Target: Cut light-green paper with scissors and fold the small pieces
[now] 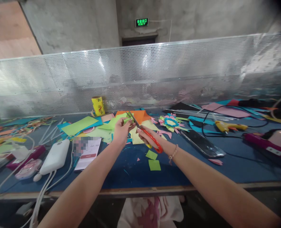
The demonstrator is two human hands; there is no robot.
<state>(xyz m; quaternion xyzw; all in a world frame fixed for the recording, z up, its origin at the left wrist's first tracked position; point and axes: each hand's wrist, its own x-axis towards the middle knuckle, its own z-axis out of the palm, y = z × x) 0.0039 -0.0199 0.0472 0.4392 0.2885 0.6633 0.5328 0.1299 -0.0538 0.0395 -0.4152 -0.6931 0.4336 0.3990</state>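
- A bare concrete wall with a lit exit sign stands behind a perforated metal screen; the doorway under the sign is mostly hidden by the screen's top edge.
- The blue tabletop is strewn with coloured paper, overlapping so much that single sheets are hard to tell apart.
- The left hand has its grip closed on a small green paper, raised above the pile near the tabletop's middle; the fingers cover part of it.
- The right hand has its grip closed around the red handles of the scissors, partly covering them. The blades point at the green paper; whether they touch it is hard to make out.
- Two green squares lie just below the right hand, near the scissors.
- An orange sheet lies behind both hands, partly covered by them.
- A yellow cylinder stands by the screen; its inside cannot be made out.
- The left phone has part of its screen blurred; the right phone is dark.
- A paper flower lies to the right, near a yellow glue gun.
- Both forearms are cut off by the lower edge.
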